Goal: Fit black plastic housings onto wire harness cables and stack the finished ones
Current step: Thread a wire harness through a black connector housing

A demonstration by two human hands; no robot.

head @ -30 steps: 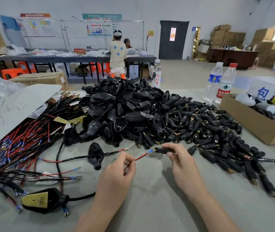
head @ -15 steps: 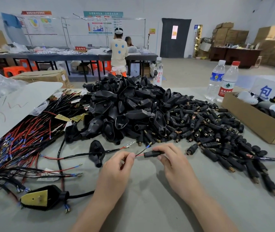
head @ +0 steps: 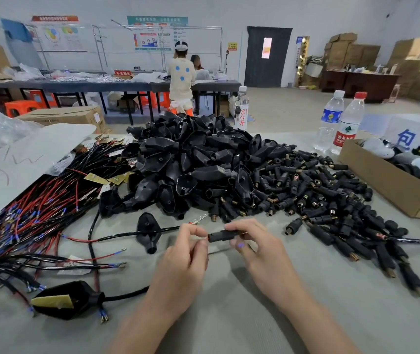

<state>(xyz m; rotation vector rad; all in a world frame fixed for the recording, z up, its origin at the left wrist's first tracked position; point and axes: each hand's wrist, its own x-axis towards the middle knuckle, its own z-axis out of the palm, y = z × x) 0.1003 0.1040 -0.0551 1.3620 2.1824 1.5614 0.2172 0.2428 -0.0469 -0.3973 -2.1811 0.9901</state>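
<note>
Head view: a heap of black housings is being borne by the grey table. White and dark items are being held in the cardboard box at right. In front, a small black housing is being gripped by the right hand, its cable being pinched by the left hand.

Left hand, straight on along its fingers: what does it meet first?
Likely the small black plastic sleeve that the right hand pinches, just ahead of the left hand; depth is unclear from one view.
</note>
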